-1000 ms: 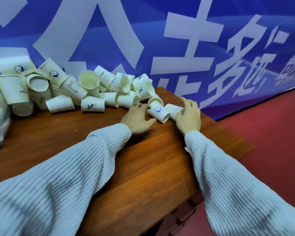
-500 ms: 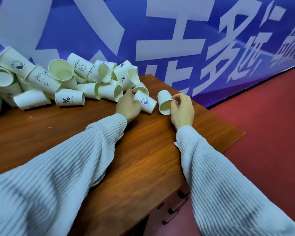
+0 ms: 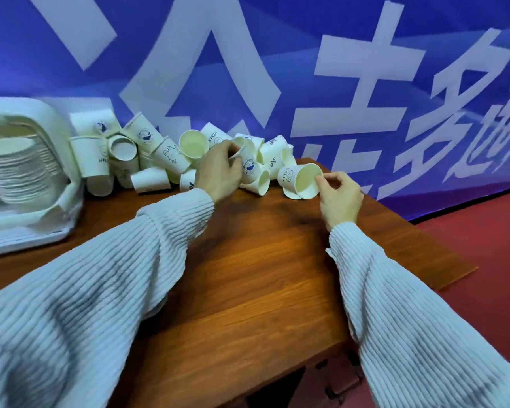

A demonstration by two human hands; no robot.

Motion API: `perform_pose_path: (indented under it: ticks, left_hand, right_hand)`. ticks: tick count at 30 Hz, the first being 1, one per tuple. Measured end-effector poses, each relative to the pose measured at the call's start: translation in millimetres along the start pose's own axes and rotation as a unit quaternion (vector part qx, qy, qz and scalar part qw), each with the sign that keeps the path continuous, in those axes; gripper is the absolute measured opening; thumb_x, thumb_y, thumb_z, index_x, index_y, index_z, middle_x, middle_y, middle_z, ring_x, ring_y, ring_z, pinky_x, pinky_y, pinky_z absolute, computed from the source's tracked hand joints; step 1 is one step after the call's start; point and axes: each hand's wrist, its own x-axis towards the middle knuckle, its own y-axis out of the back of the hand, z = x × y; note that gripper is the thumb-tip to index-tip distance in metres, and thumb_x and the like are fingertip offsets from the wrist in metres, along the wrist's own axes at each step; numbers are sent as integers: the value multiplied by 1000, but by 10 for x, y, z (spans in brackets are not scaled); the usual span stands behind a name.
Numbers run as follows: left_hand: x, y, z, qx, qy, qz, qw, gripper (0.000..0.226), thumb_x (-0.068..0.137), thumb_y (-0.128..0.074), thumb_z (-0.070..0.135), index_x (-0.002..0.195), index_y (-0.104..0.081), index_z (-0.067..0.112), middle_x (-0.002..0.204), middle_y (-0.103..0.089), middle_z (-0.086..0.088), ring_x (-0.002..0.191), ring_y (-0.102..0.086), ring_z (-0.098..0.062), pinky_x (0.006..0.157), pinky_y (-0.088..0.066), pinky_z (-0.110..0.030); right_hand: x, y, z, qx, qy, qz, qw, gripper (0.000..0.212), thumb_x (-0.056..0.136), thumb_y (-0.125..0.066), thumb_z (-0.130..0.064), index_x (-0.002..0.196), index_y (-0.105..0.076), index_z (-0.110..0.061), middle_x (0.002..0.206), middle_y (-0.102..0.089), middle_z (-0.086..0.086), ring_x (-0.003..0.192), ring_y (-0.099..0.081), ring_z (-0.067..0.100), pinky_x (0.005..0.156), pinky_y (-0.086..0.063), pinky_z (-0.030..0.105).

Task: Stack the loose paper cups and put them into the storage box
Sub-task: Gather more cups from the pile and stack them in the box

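Materials and surface finish

Paper cups (image 3: 171,156): matt, printed. Desk (image 3: 256,260): wood-grain, slight sheen. Sleeves (image 3: 115,284): ribbed knit cloth. Storage box (image 3: 53,122): smooth white plastic. Banner (image 3: 365,69): smooth.

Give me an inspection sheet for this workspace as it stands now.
Surface: brown wooden table, bare grain in front of the hands.
Job's things: loose paper cups heaped along the back edge; white storage box at the far left, holding a long stack of cups on its side.
Clutter: nothing seen.
Grippers: left hand grips a blue-logo cup in the heap; right hand pinches the rim of a tilted cup.
Cables: nothing seen.
Surroundings: blue banner with large white characters behind; red floor to the right.
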Motion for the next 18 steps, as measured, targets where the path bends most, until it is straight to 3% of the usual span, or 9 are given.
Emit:
perform_pose_path:
  ticks: [1,4,9,12,15,18]
  left_hand:
    - [9,154,-30,8,5,13,1000,25,95,-55,19,117,-66,14,117,-71,-5,111,-63,-28,95,-47,-37]
    - [10,617,-165,20,13,46,999,25,94,-54,18,116,-66,15,117,-71,-5,111,-64,-29,97,-48,-39]
    - [-43,1427,-323,33,4,91,995,27,92,-54,18,116,-67,15,118,-72,-4,111,-64,-24,97,-49,-39]
    - [-80,1954,-418,49,-11,140,989,24,90,-54,20,111,-67,16,116,-71,-3,109,-63,-24,94,-48,-35]
    - [-176,2498,-579,60,-7,207,976,21,92,-54,17,109,-66,12,113,-71,-3,106,-63,-24,88,-44,-31]
    - [-311,2974,-801,75,-8,278,958,21,97,-54,21,110,-64,8,108,-70,-4,101,-62,-26,87,-45,-36]
  right_hand:
    - [-31,-83,-140,13,7,-8,1000,17,96,-72,-33,101,-76,-17,94,-72,-6,83,-61,3,72,-44,6]
    - [-132,-360,-505,48,35,-35,998,15,92,-72,-35,95,-76,-21,92,-74,-8,90,-68,12,85,-58,34]
    - [-428,-770,-1115,70,68,-67,993,16,91,-70,-35,93,-75,-20,90,-73,-7,92,-68,17,84,-53,35]
    - [-651,-1021,-1479,103,74,-98,987,14,88,-68,-42,82,-71,-29,83,-72,-12,89,-70,17,87,-55,38]
    - [-873,-1271,-1917,133,90,-138,977,20,85,-66,-48,78,-70,-29,69,-73,-9,77,-74,15,81,-60,47]
    - [-1076,-1568,-2413,156,116,-202,960,15,84,-66,-37,78,-72,-24,59,-72,-8,62,-74,13,75,-63,48]
